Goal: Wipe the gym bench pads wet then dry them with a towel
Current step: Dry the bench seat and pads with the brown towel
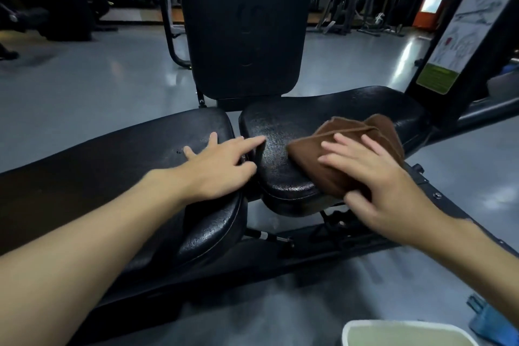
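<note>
Your R hand (373,168), fingers spread flat, presses the folded brown towel (306,160) onto the R seat pad (280,126). Your L hand (222,160), fingers splayed, rests on the L pad (126,154), index tip touching the R seat pad.

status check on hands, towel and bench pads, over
Left hand open, resting on left pad, forefinger touching right pad. Right hand flat, pressing brown towel on right pad. Bucket on floor, not in the way.
</note>
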Demonstrator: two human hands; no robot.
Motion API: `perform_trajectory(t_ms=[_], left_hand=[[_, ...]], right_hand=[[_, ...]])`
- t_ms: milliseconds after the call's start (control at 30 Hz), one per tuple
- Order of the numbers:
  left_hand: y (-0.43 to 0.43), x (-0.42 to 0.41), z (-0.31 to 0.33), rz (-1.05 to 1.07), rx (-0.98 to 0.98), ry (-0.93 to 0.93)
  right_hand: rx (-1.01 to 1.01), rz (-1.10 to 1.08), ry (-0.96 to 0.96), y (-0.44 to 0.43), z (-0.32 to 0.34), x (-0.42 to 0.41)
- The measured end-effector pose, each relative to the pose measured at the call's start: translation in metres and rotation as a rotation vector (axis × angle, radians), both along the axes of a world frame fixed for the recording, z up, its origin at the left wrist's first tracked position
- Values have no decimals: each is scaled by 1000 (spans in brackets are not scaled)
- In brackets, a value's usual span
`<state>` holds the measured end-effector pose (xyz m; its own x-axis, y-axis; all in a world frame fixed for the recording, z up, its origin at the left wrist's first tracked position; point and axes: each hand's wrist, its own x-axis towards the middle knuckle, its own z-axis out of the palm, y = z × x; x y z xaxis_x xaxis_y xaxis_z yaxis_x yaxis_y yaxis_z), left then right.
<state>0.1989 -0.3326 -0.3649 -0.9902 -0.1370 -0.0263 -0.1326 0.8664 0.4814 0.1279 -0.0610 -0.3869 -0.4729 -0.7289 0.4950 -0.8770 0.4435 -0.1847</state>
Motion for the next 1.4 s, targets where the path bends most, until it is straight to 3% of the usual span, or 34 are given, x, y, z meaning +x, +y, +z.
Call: perform_trajectory(t_ms=[100, 233, 333, 500, 633, 800, 1033, 1167, 1267, 1400], left_hand=[[3, -10, -2, 2, 7, -19], [-2, -10, -7, -8, -18, -5], [-3, -9, -10, -8, -29, -11], [-1, -9, -12, 17, -69, -18], [0, -8, -12, 21, -66, -28], [-3, -7, -12, 6, -64, -27], [-5, -9, -14, 0, -71, -34], [-4, -9, -16, -11, -66, -31], [-6, -9, -13, -31, 7, -27], [-35, 7, -5, -20, 311, 27]], right_hand=[[-106, -136, -65, -24, -1, 12], [6, 4, 94, -28, -19, 38], [78, 49, 161, -10, -17, 11], [-252, -174, -112, 19, -4, -36], [-473, -317, -232, -12, -3, -21], [-253, -62, -157, -17, -9, -1], [-338, -523, -253, 10, 32, -69], [-387, -634, -309, -11, 40, -46], [-412, -516, -339, -35, 31, -8], [-446, -425, -422, -71, 34, 35]])
